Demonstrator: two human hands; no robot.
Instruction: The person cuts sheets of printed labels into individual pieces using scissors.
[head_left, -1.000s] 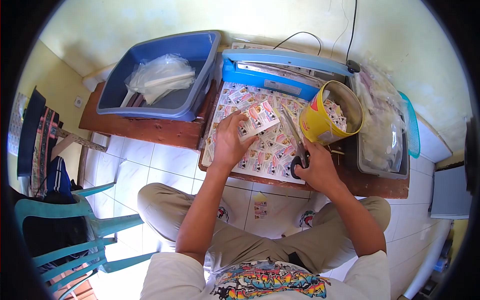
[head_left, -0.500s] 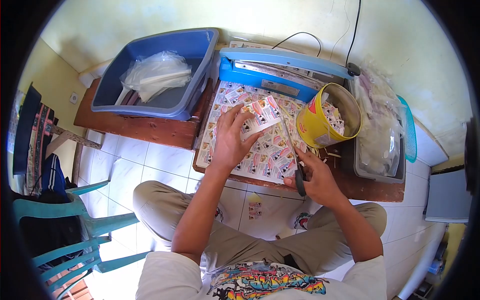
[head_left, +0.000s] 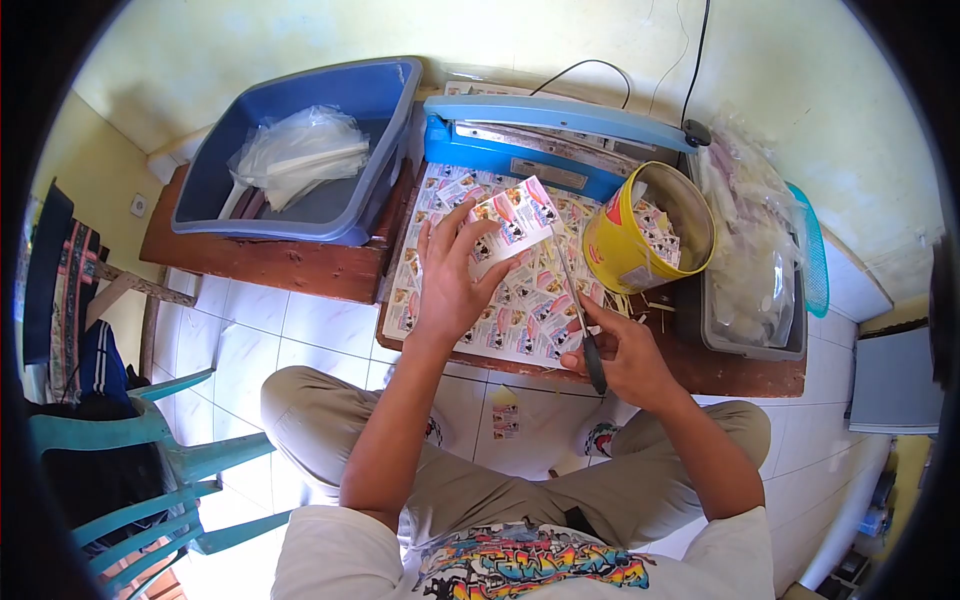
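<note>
My left hand [head_left: 452, 280] pinches a small sheet of printed labels [head_left: 515, 215] between thumb and fingers, tilted above the table. In my right hand [head_left: 630, 355] is a pair of scissors [head_left: 566, 275] with dark handles, its blades pointing up beside the sheet's right edge. The blades look nearly together; whether they touch the paper I cannot tell. Underneath lies a layer of similar printed labels [head_left: 455, 310], with loose pieces scattered on it. Right of the scissors stands a yellow bucket [head_left: 612, 250], tilted toward me, with cut labels [head_left: 655, 235] inside.
A blue paper cutter [head_left: 500, 165] with a long arm stands behind the labels. Left is a blue tub [head_left: 290, 225] holding plastic bags [head_left: 305, 145]. Right, a grey tray [head_left: 770, 350] holds more bags [head_left: 755, 250]. A green chair [head_left: 150, 430] stands at lower left.
The view has shifted slightly, moving the scene a little left. The scissors' blades look closer together than before. Both hands keep their holds.
</note>
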